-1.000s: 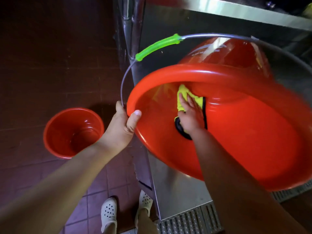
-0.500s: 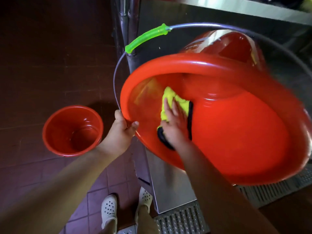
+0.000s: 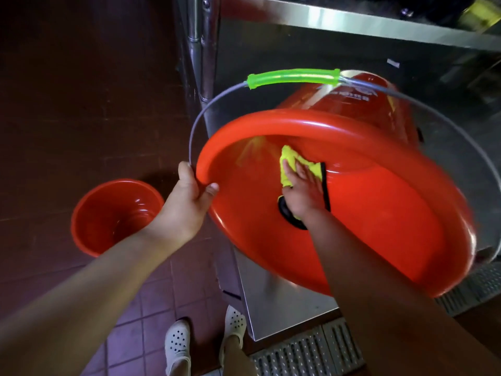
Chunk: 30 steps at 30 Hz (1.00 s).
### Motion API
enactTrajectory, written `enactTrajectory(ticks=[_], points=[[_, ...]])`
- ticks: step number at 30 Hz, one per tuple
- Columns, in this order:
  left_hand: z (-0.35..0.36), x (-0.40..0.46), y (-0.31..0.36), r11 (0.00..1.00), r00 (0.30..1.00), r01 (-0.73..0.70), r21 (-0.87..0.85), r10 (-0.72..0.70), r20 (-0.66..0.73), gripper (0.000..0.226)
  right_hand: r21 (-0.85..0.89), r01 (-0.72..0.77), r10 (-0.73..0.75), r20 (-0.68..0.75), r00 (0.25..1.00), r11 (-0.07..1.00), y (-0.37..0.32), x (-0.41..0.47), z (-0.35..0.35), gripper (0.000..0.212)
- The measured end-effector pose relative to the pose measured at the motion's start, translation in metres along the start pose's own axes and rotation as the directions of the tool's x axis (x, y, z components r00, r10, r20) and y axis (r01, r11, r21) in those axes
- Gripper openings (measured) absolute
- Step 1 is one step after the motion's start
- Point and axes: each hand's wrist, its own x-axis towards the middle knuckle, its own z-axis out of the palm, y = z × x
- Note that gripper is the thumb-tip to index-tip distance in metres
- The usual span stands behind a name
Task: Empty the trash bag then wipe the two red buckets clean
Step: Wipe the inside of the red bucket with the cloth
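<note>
Two red buckets share the head view: a big bucket (image 3: pixel 352 226) tipped on its side with its mouth toward the camera, and a small bucket (image 3: pixel 113 215) standing upright on the tiled floor (image 3: pixel 67 118), well apart to the left and untouched. The left hand (image 3: pixel 187 204) is closed on the big bucket's rim at its left edge, thumb curled over the lip and the wire handle (image 3: pixel 294 78) running just behind the fingers, its green sleeve arched above. The right hand (image 3: pixel 303 191) reaches inside, palm flat and fingers spread, pressing a yellow cloth (image 3: pixel 291 164) with a dark edge against the inner wall near the base; it pins the cloth rather than gripping it. The big bucket's far side lies against a steel counter (image 3: pixel 284 302), though whether it rests its weight there cannot be told.

Thin glossy plastic of this kind looks light and springy, likely to flex under a hard push and slick if wet, so the rolled rim is the sound place to hold. The cloth is soft and will bunch unless kept flat. Wiping of the big bucket appears under way; the small one still waits. No trash bag is in view.
</note>
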Motion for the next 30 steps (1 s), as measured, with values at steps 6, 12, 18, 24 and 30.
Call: enactTrajectory(ticks=[6, 12, 18, 24, 30], points=[[-0.005, -0.003, 0.024, 0.998, 0.999, -0.038, 0.047, 0.039, -0.02, 0.021, -0.007, -0.15, 0.151, 0.017, 0.988, 0.989, -0.003, 0.002, -0.008, 0.063], [-0.021, -0.001, 0.05, 0.997, 0.997, -0.011, 0.073, 0.016, -0.069, 0.024, 0.196, 0.101, -0.074, -0.143, 0.987, 0.975, -0.037, -0.047, -0.011, 0.063], [-0.04, 0.0, 0.089, 0.996, 0.997, -0.027, 0.088, 0.033, -0.072, 0.02, 0.426, 0.38, -0.317, -0.213, 0.924, 0.821, -0.063, -0.087, -0.043, 0.06], [-0.052, -0.017, 0.098, 0.977, 0.974, 0.214, 0.021, -0.212, -0.079, 0.022, 0.172, 0.267, -0.209, -0.293, 0.933, 0.948, -0.046, -0.075, -0.089, 0.063], [-0.06, -0.023, 0.079, 0.911, 0.938, 0.34, -0.233, -0.346, 0.02, 0.031, -0.046, -0.087, 0.062, -0.391, 0.918, 0.995, -0.016, -0.015, -0.122, 0.073]])
